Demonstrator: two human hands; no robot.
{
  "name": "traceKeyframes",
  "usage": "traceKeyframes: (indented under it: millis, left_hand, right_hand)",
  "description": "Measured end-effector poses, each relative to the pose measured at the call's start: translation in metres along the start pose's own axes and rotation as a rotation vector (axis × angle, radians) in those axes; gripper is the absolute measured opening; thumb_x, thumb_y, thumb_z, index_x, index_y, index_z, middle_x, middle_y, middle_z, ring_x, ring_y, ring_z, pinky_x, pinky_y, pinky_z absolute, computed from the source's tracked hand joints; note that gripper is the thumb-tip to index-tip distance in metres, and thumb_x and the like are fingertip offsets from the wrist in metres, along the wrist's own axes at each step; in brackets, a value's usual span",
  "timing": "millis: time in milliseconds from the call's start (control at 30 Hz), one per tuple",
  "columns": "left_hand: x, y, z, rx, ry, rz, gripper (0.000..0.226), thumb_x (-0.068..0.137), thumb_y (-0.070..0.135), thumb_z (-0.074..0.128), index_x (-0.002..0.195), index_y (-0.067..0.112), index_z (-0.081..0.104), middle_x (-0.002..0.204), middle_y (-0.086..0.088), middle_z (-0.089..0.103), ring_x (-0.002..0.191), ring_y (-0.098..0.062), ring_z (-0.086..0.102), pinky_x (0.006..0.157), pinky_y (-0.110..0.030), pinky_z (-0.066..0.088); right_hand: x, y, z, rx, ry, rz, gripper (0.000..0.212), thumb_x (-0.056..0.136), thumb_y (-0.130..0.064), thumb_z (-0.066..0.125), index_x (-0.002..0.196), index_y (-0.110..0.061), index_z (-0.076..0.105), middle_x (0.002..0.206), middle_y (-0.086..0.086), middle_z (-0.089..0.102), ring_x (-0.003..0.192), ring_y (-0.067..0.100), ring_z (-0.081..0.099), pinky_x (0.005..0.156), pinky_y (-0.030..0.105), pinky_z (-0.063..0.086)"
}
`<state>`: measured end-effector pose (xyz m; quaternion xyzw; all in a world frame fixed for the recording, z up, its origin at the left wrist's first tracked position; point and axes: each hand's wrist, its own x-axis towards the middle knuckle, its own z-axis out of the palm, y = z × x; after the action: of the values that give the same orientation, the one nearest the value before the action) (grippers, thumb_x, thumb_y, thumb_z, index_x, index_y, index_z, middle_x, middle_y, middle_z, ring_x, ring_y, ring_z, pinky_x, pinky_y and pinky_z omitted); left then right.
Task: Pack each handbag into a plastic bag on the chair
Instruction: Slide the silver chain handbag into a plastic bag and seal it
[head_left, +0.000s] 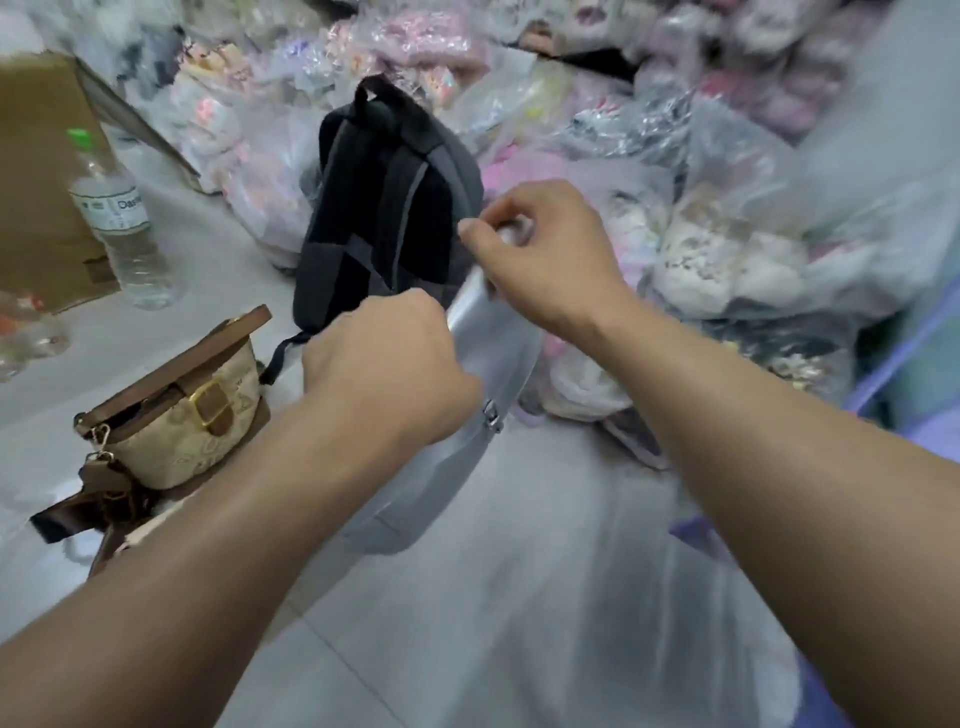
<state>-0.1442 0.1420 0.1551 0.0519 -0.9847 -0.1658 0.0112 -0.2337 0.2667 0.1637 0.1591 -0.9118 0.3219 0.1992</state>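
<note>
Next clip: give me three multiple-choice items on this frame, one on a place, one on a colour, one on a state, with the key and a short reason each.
1. Where is the water bottle?
A. Left, beside the cardboard box
B. Inside the backpack
C. In the right hand

2. What colour is the bottle's cap?
A. Red
B. Green
C. Blue

3. What are the hands doing?
A. Resting flat and empty
B. One is holding the bottle
C. Both are gripping the silver handbag

Key: 1 A, it stands against the box. 2 B, the cap is bright green. 3 C, left hand and right hand have their fingers closed on its top edge, in front of the black backpack.
</note>
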Motion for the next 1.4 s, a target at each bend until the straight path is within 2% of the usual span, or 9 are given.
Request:
traceKeyframes:
  millis: [200, 333, 433, 733, 933, 1033, 1167, 1267, 1400]
  left_hand:
    - [-0.033, 0.098, -0.056, -0.089, 0.127, 0.311, 0.028, 0.080, 0.033, 0.068, 0.071, 0.019, 0.046, 0.073, -0.002, 0.051, 0.068, -0.028, 0.051, 0.053, -0.029, 0.031]
    - [-0.066, 0.164, -0.070, -0.143, 0.166, 0.504, 0.034, 0.082, 0.040, 0.067, 0.072, 0.020, 0.042, 0.075, -0.002, 0.049, 0.075, -0.031, 0.049, 0.058, -0.032, 0.033]
    - [-0.090, 0.207, -0.068, -0.174, 0.163, 0.598, 0.034, 0.081, 0.038, 0.069, 0.071, 0.020, 0.043, 0.074, -0.002, 0.046, 0.074, -0.030, 0.047, 0.059, -0.032, 0.032]
    - [-0.140, 0.307, -0.045, -0.117, 0.107, 0.800, 0.017, 0.085, 0.021, 0.069, 0.100, 0.025, 0.061, 0.069, 0.000, 0.036, 0.074, -0.027, 0.039, 0.060, -0.030, 0.026]
    - [-0.161, 0.361, 0.014, 0.042, 0.026, 0.875, 0.031, 0.089, 0.013, 0.064, 0.105, 0.028, 0.042, 0.073, -0.005, 0.036, 0.090, -0.034, 0.053, 0.074, -0.036, 0.027]
    - [-0.176, 0.380, 0.048, 0.130, -0.035, 0.909, 0.027, 0.090, 0.015, 0.061, 0.108, 0.025, 0.044, 0.096, -0.013, 0.058, 0.106, -0.036, 0.060, 0.077, -0.036, 0.026]
    - [-0.177, 0.405, 0.063, 0.204, -0.051, 0.899, 0.032, 0.082, 0.010, 0.064, 0.101, 0.018, 0.040, 0.073, -0.005, 0.037, 0.080, -0.031, 0.046, 0.074, -0.036, 0.033]
    - [-0.189, 0.432, 0.064, 0.159, -0.086, 0.980, 0.037, 0.082, 0.025, 0.066, 0.116, 0.019, 0.053, 0.091, -0.009, 0.053, 0.084, -0.032, 0.050, 0.073, -0.039, 0.041]
    - [-0.238, 0.459, 0.077, -0.030, 0.034, 1.137, 0.042, 0.089, 0.032, 0.057, 0.128, 0.018, 0.052, 0.122, -0.014, 0.055, 0.112, -0.039, 0.053, 0.089, -0.047, 0.041]
  right_hand:
    - [-0.025, 0.005, -0.143, -0.073, 0.341, 0.053, 0.024, 0.099, -0.040, 0.060, 0.108, -0.022, 0.072, 0.103, -0.016, 0.059, 0.115, 0.008, 0.056, 0.094, 0.022, 0.042]
    - [-0.061, 0.007, -0.226, -0.155, 0.539, 0.086, 0.011, 0.099, -0.037, 0.058, 0.095, -0.031, 0.066, 0.096, -0.021, 0.056, 0.116, 0.008, 0.053, 0.099, 0.020, 0.038]
    - [-0.091, 0.015, -0.272, -0.231, 0.634, 0.142, 0.013, 0.098, -0.044, 0.054, 0.091, -0.037, 0.064, 0.113, -0.008, 0.064, 0.117, 0.010, 0.053, 0.105, 0.029, 0.039]
    - [-0.184, 0.069, -0.368, -0.379, 0.703, 0.575, 0.025, 0.090, -0.052, 0.053, 0.096, -0.034, 0.069, 0.125, -0.004, 0.055, 0.122, 0.025, 0.048, 0.104, 0.036, 0.038]
    - [-0.240, 0.138, -0.375, -0.350, 0.701, 0.768, 0.028, 0.076, -0.048, 0.052, 0.088, -0.029, 0.068, 0.112, 0.009, 0.067, 0.103, 0.035, 0.061, 0.095, 0.043, 0.053]
    - [-0.271, 0.172, -0.376, -0.338, 0.646, 0.787, 0.028, 0.073, -0.047, 0.052, 0.087, -0.030, 0.069, 0.106, 0.011, 0.068, 0.092, 0.035, 0.066, 0.085, 0.043, 0.058]
    - [-0.301, 0.203, -0.380, -0.325, 0.599, 0.714, 0.014, 0.083, -0.041, 0.064, 0.082, -0.028, 0.069, 0.088, 0.007, 0.066, 0.089, 0.024, 0.064, 0.066, 0.023, 0.044]
    - [-0.319, 0.206, -0.391, -0.315, 0.556, 0.576, 0.014, 0.093, -0.035, 0.067, 0.093, -0.023, 0.073, 0.084, -0.008, 0.057, 0.094, 0.012, 0.051, 0.070, 0.010, 0.036]
    - [-0.356, 0.205, -0.413, -0.261, 0.643, 0.509, 0.023, 0.101, -0.032, 0.050, 0.101, -0.023, 0.071, 0.103, -0.004, 0.068, 0.106, 0.014, 0.058, 0.091, 0.033, 0.049]
